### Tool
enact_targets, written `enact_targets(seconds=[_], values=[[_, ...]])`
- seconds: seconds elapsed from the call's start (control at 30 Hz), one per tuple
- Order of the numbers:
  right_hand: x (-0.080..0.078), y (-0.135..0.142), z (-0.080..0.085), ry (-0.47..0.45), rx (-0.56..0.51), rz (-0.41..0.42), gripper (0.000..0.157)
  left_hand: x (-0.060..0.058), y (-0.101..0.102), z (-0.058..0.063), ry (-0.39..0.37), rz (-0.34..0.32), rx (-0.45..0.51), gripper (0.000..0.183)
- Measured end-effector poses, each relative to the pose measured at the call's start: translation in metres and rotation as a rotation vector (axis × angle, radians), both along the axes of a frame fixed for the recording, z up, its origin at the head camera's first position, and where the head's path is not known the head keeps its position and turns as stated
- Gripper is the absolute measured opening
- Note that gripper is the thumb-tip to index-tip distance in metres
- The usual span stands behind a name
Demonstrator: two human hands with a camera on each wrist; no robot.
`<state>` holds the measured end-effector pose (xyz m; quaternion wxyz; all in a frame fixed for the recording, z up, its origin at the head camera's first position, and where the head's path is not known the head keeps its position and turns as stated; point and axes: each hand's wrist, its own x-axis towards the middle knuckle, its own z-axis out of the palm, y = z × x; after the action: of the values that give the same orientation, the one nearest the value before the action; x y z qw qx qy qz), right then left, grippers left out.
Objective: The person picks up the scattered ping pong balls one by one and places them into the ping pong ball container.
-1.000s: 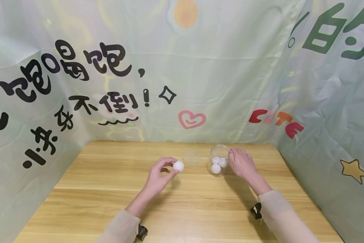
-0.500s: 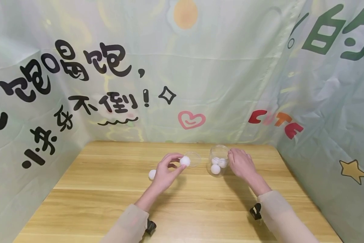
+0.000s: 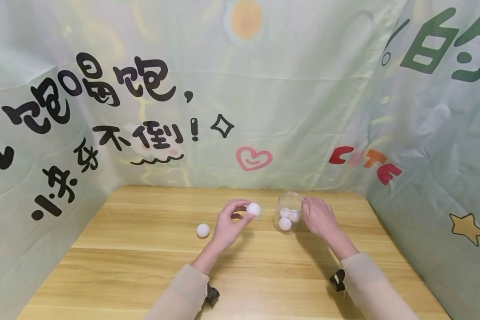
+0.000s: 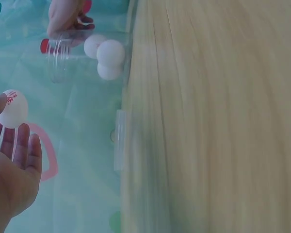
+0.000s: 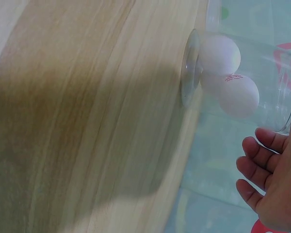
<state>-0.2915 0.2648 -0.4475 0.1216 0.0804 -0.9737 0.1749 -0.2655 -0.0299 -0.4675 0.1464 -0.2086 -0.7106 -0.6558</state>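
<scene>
The left hand (image 3: 229, 226) pinches a smooth white ping-pong ball (image 3: 253, 209) between thumb and fingertips, above the wood-grain table (image 3: 143, 262) and left of an upright transparent jar (image 3: 280, 206) holding three more balls (image 3: 285, 223). The right hand (image 3: 320, 218) bends its fingers at the jar's rim, though whether they grip it cannot be told; a loose ball (image 3: 203, 230) and a clear round lid (image 4: 120, 145) lie on the table. Red print (image 4: 11, 96) on the pinched ball is too small to read; the fabric backdrop (image 3: 304, 111) says "CUTE".

Left of the lid (image 4: 120, 145) lies one ball (image 3: 203, 230); right, a jar (image 3: 281, 202) containing balls (image 3: 285, 223).
</scene>
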Motion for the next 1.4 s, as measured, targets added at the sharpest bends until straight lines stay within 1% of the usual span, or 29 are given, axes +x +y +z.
enact_targets(seconds=[0.13,0.33,0.47,0.63,1.07,1.4], values=[[0.001,0.000,0.000,-0.003,-0.002,0.001,0.046,-0.002,0.012,-0.001,0.002,0.012,0.022,0.036],[0.000,0.000,0.000,-0.002,-0.003,0.001,0.047,-0.005,0.028,-0.001,-0.001,-0.006,0.037,0.037],[0.000,-0.001,0.000,-0.004,-0.009,-0.006,0.046,-0.006,0.034,0.001,0.001,-0.016,0.039,0.037],[0.000,0.000,0.001,-0.011,-0.017,-0.007,0.047,-0.011,0.039,0.002,0.006,-0.033,0.049,0.035],[0.001,-0.001,0.002,-0.017,-0.028,-0.010,0.045,-0.024,0.055,0.018,0.031,-0.062,0.007,0.035],[0.002,-0.002,0.004,-0.006,-0.024,-0.015,0.040,-0.033,0.067,0.027,0.045,-0.076,-0.059,0.036]])
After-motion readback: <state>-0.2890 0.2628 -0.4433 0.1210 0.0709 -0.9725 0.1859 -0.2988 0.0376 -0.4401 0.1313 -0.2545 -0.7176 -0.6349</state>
